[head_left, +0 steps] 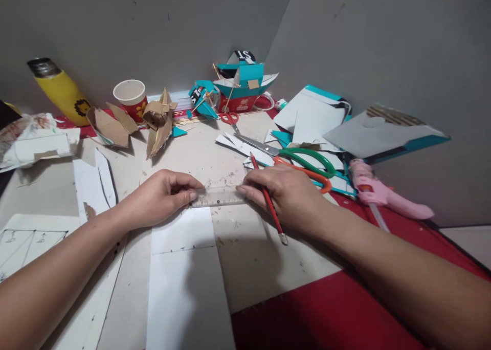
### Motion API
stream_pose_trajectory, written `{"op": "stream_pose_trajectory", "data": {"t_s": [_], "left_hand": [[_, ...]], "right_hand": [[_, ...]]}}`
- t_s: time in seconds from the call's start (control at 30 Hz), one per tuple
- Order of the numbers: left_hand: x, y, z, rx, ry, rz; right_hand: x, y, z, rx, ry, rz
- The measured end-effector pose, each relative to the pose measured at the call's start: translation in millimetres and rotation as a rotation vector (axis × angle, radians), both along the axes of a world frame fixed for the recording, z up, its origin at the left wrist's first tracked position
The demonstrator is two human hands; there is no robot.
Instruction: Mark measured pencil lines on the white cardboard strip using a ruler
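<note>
From my distant post I see both hands at the ruler [220,197], which lies across the middle of the scene, at the far end of the paper [184,299]. The left hand [163,196] is narrow and pinches its left end. The right hand [289,191] has thumb at the right end, and it also holds the red pencil [273,214] between its fingers, slanting. A thin line crosses the paper. Beyond the right hand lie the green-and-orange scissors [309,159]; farther right is the pink glue gun [378,191]. Far left stands a cup [132,96].
</note>
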State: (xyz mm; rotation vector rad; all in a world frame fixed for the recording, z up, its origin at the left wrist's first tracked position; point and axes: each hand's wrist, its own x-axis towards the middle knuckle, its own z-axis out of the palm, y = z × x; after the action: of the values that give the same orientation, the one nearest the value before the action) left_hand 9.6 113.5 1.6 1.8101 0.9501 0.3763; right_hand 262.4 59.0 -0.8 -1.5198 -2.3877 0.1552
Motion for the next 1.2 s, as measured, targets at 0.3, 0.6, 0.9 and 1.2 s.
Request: {"op": "stream_pose_trajectory", "data": {"t_s": [0.3,0.6,0.9,1.2], "left_hand": [[-2.4,1.6,-2.2,-0.006,-0.009,-0.015],[-0.8,0.6,-1.7,0.007,0.022,-0.017],[0.4,0.6,-1.3,0.000,-0.010,-0.008],[-1.4,1.6,0.0,-0.044,-0.032,-0.004]], "right_hand": [[-0.3,1.1,-3.5,-0.012,-0.005,-0.010],[-1.0,-0.6,-2.9,0.006,-0.020,-0.018],[0.8,-0.1,-6.2,0.039,-0.047,-0.036],[-1.3,-1.6,-1.0,0.056,-0.043,-0.018]]}}
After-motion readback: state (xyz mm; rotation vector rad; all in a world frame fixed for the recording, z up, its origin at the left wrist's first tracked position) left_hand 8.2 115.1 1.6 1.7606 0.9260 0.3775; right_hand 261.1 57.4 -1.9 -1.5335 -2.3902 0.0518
